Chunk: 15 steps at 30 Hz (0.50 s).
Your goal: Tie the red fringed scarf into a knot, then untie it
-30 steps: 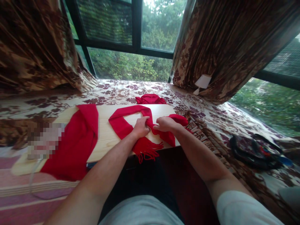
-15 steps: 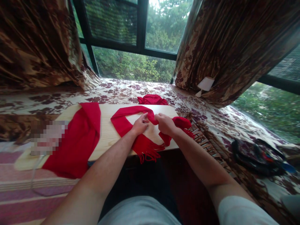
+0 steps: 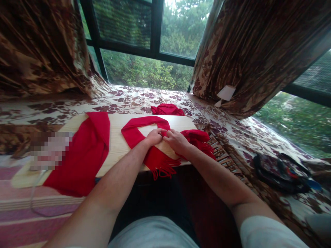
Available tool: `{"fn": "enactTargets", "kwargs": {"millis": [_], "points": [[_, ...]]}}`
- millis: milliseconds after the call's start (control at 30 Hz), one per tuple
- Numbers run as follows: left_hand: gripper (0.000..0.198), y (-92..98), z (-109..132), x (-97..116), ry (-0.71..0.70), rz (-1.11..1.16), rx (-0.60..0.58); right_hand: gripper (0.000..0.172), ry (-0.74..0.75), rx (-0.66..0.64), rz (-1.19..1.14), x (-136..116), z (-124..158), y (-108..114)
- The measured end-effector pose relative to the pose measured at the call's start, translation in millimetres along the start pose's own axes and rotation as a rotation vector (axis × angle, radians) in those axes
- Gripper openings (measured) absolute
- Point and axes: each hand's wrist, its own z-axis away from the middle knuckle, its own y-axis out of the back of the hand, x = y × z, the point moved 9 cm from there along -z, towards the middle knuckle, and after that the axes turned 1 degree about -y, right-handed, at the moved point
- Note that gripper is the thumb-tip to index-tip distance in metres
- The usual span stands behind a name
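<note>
- Head view: I see the left hand (image 3: 154,136) and right hand (image 3: 178,142) close together, fingertips pinching the long red fringed fabric scarf (image 3: 131,133); its exact fold there is hidden.
- The scarf lies looped on the pale wooden desk (image 3: 117,151); the right hand masks how it meets the bunched red fringed cloth (image 3: 198,136).
- Pixelation hides from me the object (image 3: 50,151) beside the broad red cloth (image 3: 84,158).

From here the red scarf (image 3: 131,134) looks like matt cloth with stringy fringe (image 3: 163,164), the board (image 3: 117,148) smooth, grained wood, the right-hand curtain (image 3: 245,51) faintly satiny fabric.
</note>
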Motion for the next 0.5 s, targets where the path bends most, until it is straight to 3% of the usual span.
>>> {"fn": "enactTargets", "kwargs": {"millis": [133, 267, 400, 500], "points": [[0.032, 0.9, -3, -7, 0.099, -0.018, 0.018, 0.034, -0.164, -0.074, -0.229, 12, 2, -13], [0.032, -1.4, -4, -15, 0.139, 0.016, 0.036, 0.042, -0.307, -0.168, -0.374, 28, 5, -26], [0.019, -3.2, -4, -9, 0.065, -0.027, 0.037, 0.026, -0.248, -0.342, -0.3, 28, 9, -31], [0.023, -1.8, -3, -3, 0.024, -0.047, 0.055, 0.026, -0.199, -0.401, -0.219, 27, 16, -23]]}}
